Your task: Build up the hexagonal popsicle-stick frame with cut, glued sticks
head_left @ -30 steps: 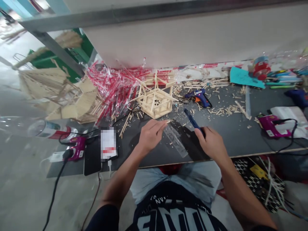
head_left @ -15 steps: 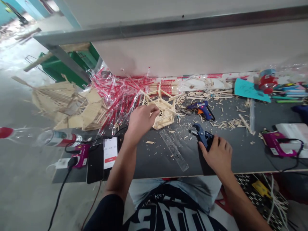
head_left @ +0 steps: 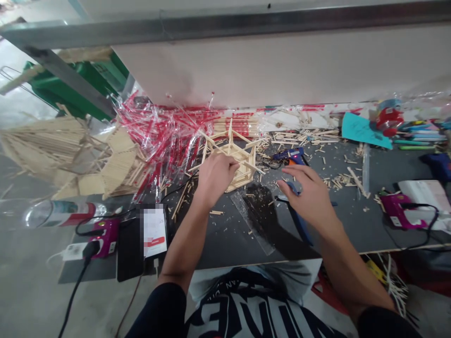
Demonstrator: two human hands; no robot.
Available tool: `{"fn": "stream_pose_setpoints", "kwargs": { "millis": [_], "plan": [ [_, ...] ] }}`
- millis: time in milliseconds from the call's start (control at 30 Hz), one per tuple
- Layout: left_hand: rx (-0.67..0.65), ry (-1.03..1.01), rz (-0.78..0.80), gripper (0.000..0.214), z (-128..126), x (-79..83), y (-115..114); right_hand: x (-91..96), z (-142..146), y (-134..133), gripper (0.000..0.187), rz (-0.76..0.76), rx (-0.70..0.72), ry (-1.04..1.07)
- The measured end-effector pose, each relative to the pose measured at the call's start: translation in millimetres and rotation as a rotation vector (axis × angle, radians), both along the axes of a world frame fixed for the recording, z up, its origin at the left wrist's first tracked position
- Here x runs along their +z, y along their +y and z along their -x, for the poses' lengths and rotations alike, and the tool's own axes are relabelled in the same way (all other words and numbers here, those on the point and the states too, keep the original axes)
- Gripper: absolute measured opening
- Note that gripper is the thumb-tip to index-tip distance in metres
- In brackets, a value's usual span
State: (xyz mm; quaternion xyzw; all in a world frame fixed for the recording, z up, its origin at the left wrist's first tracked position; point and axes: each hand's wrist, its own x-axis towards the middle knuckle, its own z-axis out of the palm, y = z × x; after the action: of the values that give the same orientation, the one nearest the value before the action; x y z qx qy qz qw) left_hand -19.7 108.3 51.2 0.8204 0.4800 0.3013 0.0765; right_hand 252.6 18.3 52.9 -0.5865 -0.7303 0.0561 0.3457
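Note:
A small frame built of wooden sticks [head_left: 243,162] stands on the dark table [head_left: 352,225] near the back. My left hand [head_left: 214,176] grips its near left edge with closed fingers. My right hand [head_left: 306,195] hovers just right of the frame, fingers stretched out and holding nothing. Beneath it a blue-handled cutter [head_left: 301,223] lies on the table. A blue and orange glue gun [head_left: 291,155] rests just beyond my right fingertips. A clear ruler [head_left: 252,220] lies between my two arms.
Red and clear wrappers [head_left: 162,136] and stick panels [head_left: 116,164] are piled at the left. A phone [head_left: 155,232], a pink plug [head_left: 104,232] and a bottle [head_left: 63,213] sit near the left front edge. Stick scraps, teal paper [head_left: 366,129] and a pink device [head_left: 396,211] lie to the right.
My right hand has let go of the blue cutter, which now lies on the table, and has risen toward the frame. My left hand has moved from the ruler to grip the stick frame.

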Motion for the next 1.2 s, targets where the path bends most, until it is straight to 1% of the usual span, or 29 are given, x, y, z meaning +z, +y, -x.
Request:
{"fn": "stream_pose_setpoints", "kwargs": {
  "millis": [67, 133, 267, 367, 500, 633, 733, 800, 867, 933, 967, 1033, 1100, 1200],
  "plan": [
    [-0.011, 0.009, -0.012, 0.024, -0.7, -0.3, -0.7, 13.6, 14.6, 18.8, 0.029, 0.009, 0.099, 0.048],
    [-0.02, 0.03, -0.01, 0.023, -0.2, 0.5, -1.5, 22.5, 28.1, 36.0, 0.029, 0.069, 0.187, 0.068],
    [-0.044, 0.082, -0.009, 0.023, 3.1, 6.7, -4.5, 30.5, 49.6, 62.9, 0.033, 0.223, 0.309, 0.081],
    [-0.063, 0.107, -0.007, 0.021, 3.4, 14.8, -7.6, 33.6, 61.0, 74.2, 0.031, 0.281, 0.375, 0.098],
    [-0.074, 0.155, 0.023, 0.022, -0.6, 26.6, -11.3, 39.6, 67.3, 82.0, 0.025, 0.347, 0.4, 0.097],
    [-0.042, 0.168, 0.137, 0.023, -2.6, 40.5, -13.8, 49.4, 66.7, 88.5, 0.019, 0.381, 0.399, 0.094],
    [-0.023, 0.106, 0.23, 0.022, 2.0, 50.3, -12.1, 55.8, 65.7, 97.3, 0.015, 0.347, 0.412, 0.08],
    [0.016, 0.033, 0.241, 0.019, 10.0, 54.0, -7.8, 56.9, 65.4, 107.5, 0.013, 0.325, 0.394, 0.079],
    [0.117, -0.03, 0.219, 0.017, 22.3, 54.4, -1.4, 54.6, 65.9, 120.8, 0.012, 0.319, 0.348, 0.089],
    [0.277, -0.066, 0.228, 0.017, 37.2, 51.6, 5.9, 49.6, 67.8, 134.2, 0.011, 0.329, 0.296, 0.107],
    [0.351, -0.072, 0.274, 0.018, 44.7, 49.3, 9.5, 46.6, 69.3, 139.9, 0.01, 0.341, 0.279, 0.115],
    [0.429, -0.07, 0.45, 0.029, 57.2, 43.1, 16.2, 40.9, 72.8, 147.8, 0.009, 0.373, 0.261, 0.131],
    [0.415, -0.105, 0.592, 0.04, 64.6, 35.5, 22.2, 36.3, 76.5, 150.8, 0.009, 0.401, 0.253, 0.132],
    [0.302, -0.234, 0.678, 0.049, 66.9, 23.0, 30.1, 31.9, 80.7, 150.0, 0.009, 0.401, 0.233, 0.109]
  ]
}}
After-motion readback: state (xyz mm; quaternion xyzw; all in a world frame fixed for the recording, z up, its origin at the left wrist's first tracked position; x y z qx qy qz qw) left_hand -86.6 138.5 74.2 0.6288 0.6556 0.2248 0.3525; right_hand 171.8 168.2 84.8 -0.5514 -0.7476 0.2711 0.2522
